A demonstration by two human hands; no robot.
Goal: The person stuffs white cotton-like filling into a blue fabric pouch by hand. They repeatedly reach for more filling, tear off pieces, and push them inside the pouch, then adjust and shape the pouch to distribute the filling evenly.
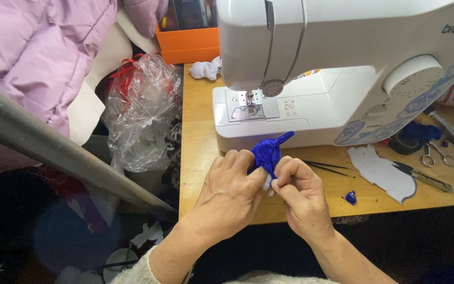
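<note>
Left hand (229, 192) and right hand (300, 192) both pinch the blue fabric piece (268, 152), hiding its lower end.

an orange box (187, 44) stands at the far left end of the wooden table (198, 152), just behind the sewing machine (342, 68); it is rectangular, with a lid edge running along its front and dark items showing above its rim. left of the table, a crumpled clear plastic bag (142, 113) bulges upward, red ribbon or cord showing through near its top. the machine's white body carries a dark printed mark at upper right and blue patterned decoration beside its dial.
</note>
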